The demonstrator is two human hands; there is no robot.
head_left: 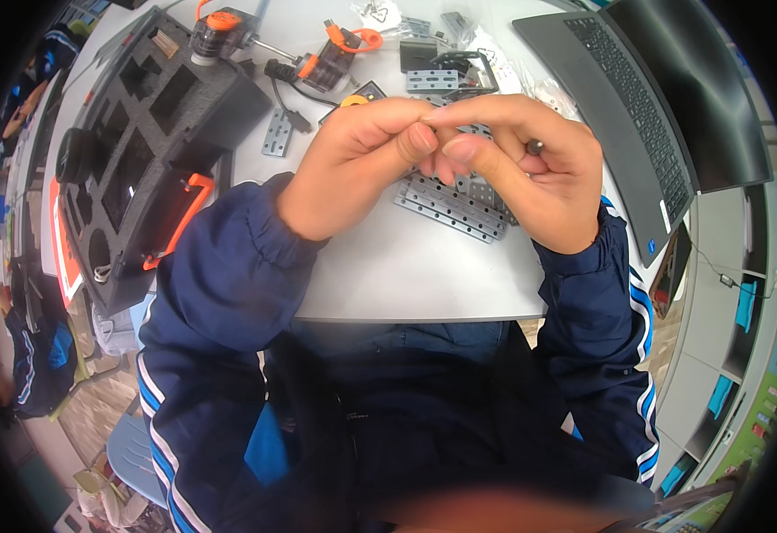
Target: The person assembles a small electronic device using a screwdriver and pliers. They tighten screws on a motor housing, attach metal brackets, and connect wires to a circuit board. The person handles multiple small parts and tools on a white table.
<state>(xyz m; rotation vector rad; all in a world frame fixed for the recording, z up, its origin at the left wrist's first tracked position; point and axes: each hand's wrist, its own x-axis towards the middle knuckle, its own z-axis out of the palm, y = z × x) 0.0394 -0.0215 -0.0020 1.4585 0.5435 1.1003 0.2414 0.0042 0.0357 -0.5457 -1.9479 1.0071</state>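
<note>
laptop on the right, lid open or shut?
Open. The laptop shows its keyboard deck facing up on the white table, with the dark screen raised behind it toward the right. Whether it is powered on: cannot tell.

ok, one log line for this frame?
left hand: pinching with right | right hand: small dark part in fingers | perforated metal strips beneath | laptop at right

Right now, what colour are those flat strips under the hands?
Grey perforated strips, best seen in the head view.
</note>
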